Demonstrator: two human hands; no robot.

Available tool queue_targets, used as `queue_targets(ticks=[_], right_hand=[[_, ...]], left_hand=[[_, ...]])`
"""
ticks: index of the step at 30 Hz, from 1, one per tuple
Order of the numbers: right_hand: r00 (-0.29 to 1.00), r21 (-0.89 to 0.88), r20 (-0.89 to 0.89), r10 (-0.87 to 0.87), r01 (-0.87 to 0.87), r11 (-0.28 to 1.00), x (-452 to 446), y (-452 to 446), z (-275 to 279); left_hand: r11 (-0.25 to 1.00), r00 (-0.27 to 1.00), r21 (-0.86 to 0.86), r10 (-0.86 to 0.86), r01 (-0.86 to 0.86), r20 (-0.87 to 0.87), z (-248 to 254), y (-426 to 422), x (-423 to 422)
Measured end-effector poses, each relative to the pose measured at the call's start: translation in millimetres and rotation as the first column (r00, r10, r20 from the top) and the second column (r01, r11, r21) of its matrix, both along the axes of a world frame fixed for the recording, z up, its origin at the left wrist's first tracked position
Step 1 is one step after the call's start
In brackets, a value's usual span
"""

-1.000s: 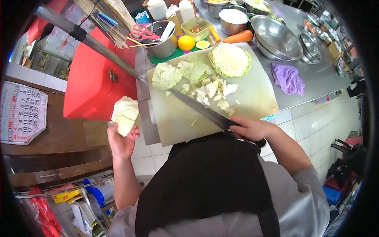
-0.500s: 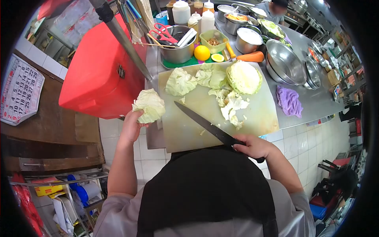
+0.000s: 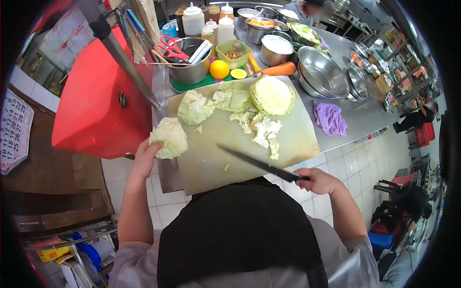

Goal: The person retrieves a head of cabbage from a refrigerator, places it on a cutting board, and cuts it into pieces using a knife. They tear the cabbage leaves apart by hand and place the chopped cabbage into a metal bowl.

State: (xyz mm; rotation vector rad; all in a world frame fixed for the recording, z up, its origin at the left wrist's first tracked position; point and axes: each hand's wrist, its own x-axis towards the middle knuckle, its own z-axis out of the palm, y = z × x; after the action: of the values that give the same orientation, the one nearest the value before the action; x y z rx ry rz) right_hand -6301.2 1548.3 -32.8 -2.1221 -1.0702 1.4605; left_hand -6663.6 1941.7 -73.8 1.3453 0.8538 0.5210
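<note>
Cabbage (image 3: pixel 272 96) on pale cutting board (image 3: pixel 201 163)

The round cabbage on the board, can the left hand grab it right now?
Probably not as things are: the left hand is already holding a cabbage leaf. Only low, torn cabbage bits lie toward the round cabbage, so they'd hardly block it.

Left hand (image 3: pixel 145 157) gripping, right hand (image 3: pixel 318 181) fisted, bare forearms (image 3: pixel 136 206) angled forward, well apart

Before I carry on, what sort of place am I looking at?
Probably a commercial kitchen, perhaps a restaurant's: a cut cabbage sits on a big cutting board, squeeze bottles stand beyond it, and metal bowls rest on a steel counter.
</note>
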Motion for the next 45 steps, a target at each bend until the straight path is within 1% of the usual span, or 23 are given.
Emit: queue_targets(ticks=[1,4,6,7,9,10,11,12,15,18,21,22,24,26,27,28,30,31,34,36,38,41,45], right_hand=[[0.993,-0.019,-0.031,-0.114,0.113,0.993,4,1,-9],[0.977,0.058,0.133,-0.166,0.159,0.986,15,2,-16],[0.973,0.099,0.142,-0.184,0.171,0.98,12,1,-7],[0.97,0.118,0.148,-0.191,0.175,0.978,12,-1,-1],[0.97,0.102,0.103,-0.219,0.209,0.973,20,-8,5],[0.968,0.095,0.083,-0.239,0.231,0.968,22,-11,9],[0.948,0.095,0.038,-0.316,0.312,0.945,23,-15,14],[0.949,0.081,0.009,-0.315,0.313,0.946,26,-17,18],[0.951,0.022,-0.063,-0.304,0.306,0.952,37,-32,29],[0.969,-0.057,-0.068,-0.239,0.235,0.97,40,-35,43],[0.989,-0.093,0.01,-0.146,0.147,0.985,30,-26,48],[0.992,-0.118,0.067,-0.106,0.114,0.987,26,-21,48],[0.997,-0.182,0.062,-0.042,0.053,0.982,26,-14,39],[0.997,-0.093,0.083,0.001,0.007,0.996,35,-14,22],[0.996,-0.081,0.085,0.003,0.004,0.997,42,-12,21],[0.998,-0.075,0.037,-0.041,0.044,0.996,52,-11,15],[0.993,-0.085,0.068,-0.098,0.103,0.991,75,-9,14],[0.993,-0.039,0.075,-0.086,0.089,0.995,87,-10,12],[0.998,0.031,0.07,0.004,-0.006,0.999,115,-9,4],[0.987,0.099,0.071,0.144,-0.15,0.984,127,-5,8],[0.952,0.138,0.12,0.282,-0.297,0.945,140,3,6],[0.859,0.14,0.214,0.464,-0.497,0.856,157,15,-8],[0.828,0.17,0.197,0.524,-0.556,0.814,171,23,-27]], left_hand=[[0.997,0.997,0.028,-0.072,0.072,-0.018,-3,1,4],[0.969,0.965,0.072,-0.226,0.237,-0.134,-12,-11,30],[0.936,0.932,0.099,-0.319,0.339,-0.174,-3,-24,51],[0.912,0.912,0.144,-0.351,0.384,-0.213,-4,-18,55],[0.85,0.862,0.214,-0.414,0.481,-0.292,-8,-5,65],[0.851,0.853,0.196,-0.417,0.488,-0.312,-5,0,66],[0.848,0.843,0.181,-0.424,0.498,-0.332,-1,6,67],[0.843,0.829,0.166,-0.434,0.512,-0.351,2,10,69],[0.77,0.779,0.239,-0.471,0.592,-0.414,-3,22,70],[0.742,0.779,0.31,-0.434,0.594,-0.452,8,26,69],[0.793,0.825,0.324,-0.357,0.515,-0.438,10,29,63],[0.818,0.873,0.372,-0.291,0.439,-0.39,8,31,61],[0.853,0.948,0.449,-0.147,0.266,-0.283,5,34,58],[0.89,0.99,0.442,-0.062,0.111,-0.124,16,33,66],[0.905,0.999,0.424,-0.004,0.023,-0.046,23,28,68],[0.899,0.999,0.437,-0.006,0.027,-0.05,30,20,76],[0.88,0.998,0.474,0.0,0.028,-0.06,43,-5,105],[0.828,0.99,0.555,-0.006,0.083,-0.138,51,-18,122],[0.627,0.942,0.736,0.012,0.255,-0.336,79,-58,190],[0.405,0.936,0.875,0.112,0.265,-0.335,56,-51,242],[0.494,0.824,0.782,0.203,0.38,-0.529,65,-65,287],[0.626,0.669,0.561,0.083,0.542,-0.739,64,-63,332],[0.704,0.647,0.499,0.074,0.505,-0.759,76,-91,350]])
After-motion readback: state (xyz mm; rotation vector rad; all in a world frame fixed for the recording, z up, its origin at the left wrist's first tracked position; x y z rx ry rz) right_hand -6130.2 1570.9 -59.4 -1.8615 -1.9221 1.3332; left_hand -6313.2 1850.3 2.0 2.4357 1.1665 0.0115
